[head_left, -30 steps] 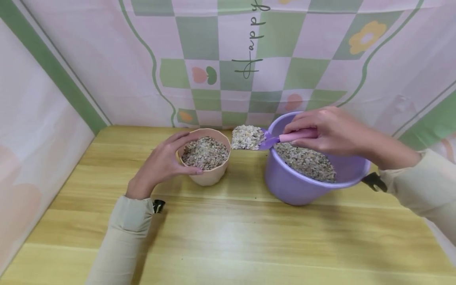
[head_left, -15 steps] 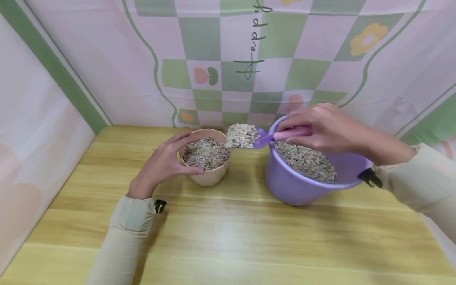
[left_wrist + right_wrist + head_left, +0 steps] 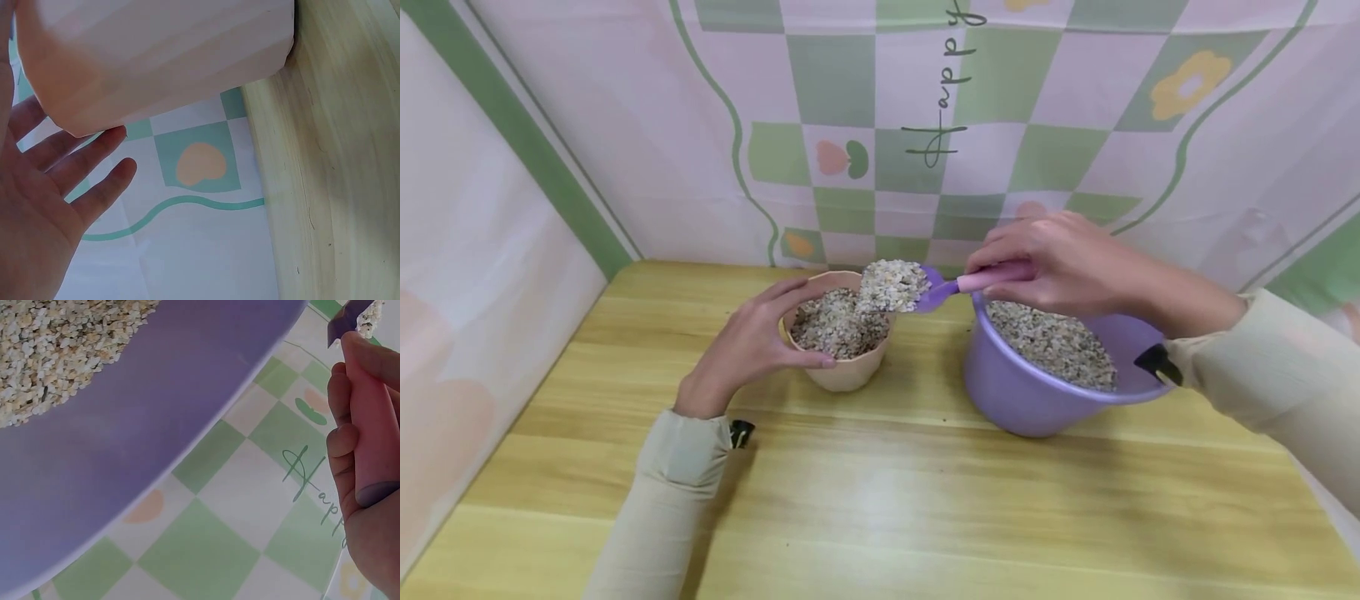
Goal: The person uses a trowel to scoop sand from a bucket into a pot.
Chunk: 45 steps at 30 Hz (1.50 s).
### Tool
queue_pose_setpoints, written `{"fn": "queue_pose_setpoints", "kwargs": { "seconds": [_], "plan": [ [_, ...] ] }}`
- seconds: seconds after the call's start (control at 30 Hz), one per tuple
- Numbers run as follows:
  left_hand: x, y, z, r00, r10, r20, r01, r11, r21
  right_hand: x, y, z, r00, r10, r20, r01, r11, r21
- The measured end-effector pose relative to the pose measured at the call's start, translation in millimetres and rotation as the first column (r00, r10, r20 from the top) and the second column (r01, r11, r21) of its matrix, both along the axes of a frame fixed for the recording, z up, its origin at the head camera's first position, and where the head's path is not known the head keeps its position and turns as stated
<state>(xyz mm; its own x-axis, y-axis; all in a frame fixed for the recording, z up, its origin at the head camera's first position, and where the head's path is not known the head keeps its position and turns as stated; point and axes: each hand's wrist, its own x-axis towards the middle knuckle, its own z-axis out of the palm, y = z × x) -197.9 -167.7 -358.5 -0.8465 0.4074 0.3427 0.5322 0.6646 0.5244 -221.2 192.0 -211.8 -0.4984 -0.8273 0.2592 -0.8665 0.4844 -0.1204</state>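
Observation:
My left hand holds a pale peach flowerpot at its left side, thumb at the front and fingers behind. Greyish gravel fills the pot nearly to the rim. In the left wrist view, some fingers touch the pot wall, while the lowest one stands apart from it. My right hand grips the pink handle of a purple trowel. Its blade is heaped with pale gravel, over the pot's right rim. Below that hand stands a lilac bucket holding more gravel.
Pot and bucket stand on a wooden table, toward its back edge. A green and white checked cloth hangs right behind them. Another cloth panel borders the left side.
The right hand has carried the loaded trowel leftward, from beside the pot to over its right rim. The left hand has stayed on the pot. The view has shifted slightly.

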Motion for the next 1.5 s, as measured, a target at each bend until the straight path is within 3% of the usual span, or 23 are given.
{"fn": "queue_pose_setpoints", "kwargs": {
  "seconds": [0.33, 0.53, 0.7, 0.83, 1.03, 1.5],
  "plan": [
    [-4.8, 1.5, -2.6, 0.999, -0.016, -0.035, 0.016, 1.0, -0.001, -6.2, -11.5, -3.0, 0.999, -0.001, 0.045, 0.0, 1.0, 0.028],
    [-6.3, 1.0, -3.7, 0.997, -0.042, -0.059, 0.043, 0.999, 0.024, -12.6, -19.9, -5.5, 0.999, 0.034, 0.014, -0.034, 0.998, 0.054],
    [-6.7, 1.3, -3.6, 0.997, -0.055, -0.063, 0.057, 0.998, 0.034, -14.9, -24.7, -6.4, 1.0, 0.003, 0.012, -0.004, 0.994, 0.105],
    [-7.0, 1.1, -3.8, 0.996, -0.065, -0.063, 0.067, 0.997, 0.038, -16.0, -29.1, -8.8, 0.998, -0.016, 0.064, 0.008, 0.992, 0.122],
    [-4.8, -0.2, -5.3, 0.999, -0.016, -0.032, 0.017, 1.0, 0.024, -15.1, -37.8, -13.8, 0.99, -0.02, 0.139, 0.002, 0.992, 0.128],
    [-3.6, -2.4, -6.9, 1.0, 0.018, -0.024, -0.018, 1.0, 0.017, -16.8, -49.9, -17.2, 0.991, -0.069, 0.118, 0.043, 0.976, 0.214]
  ]
}}
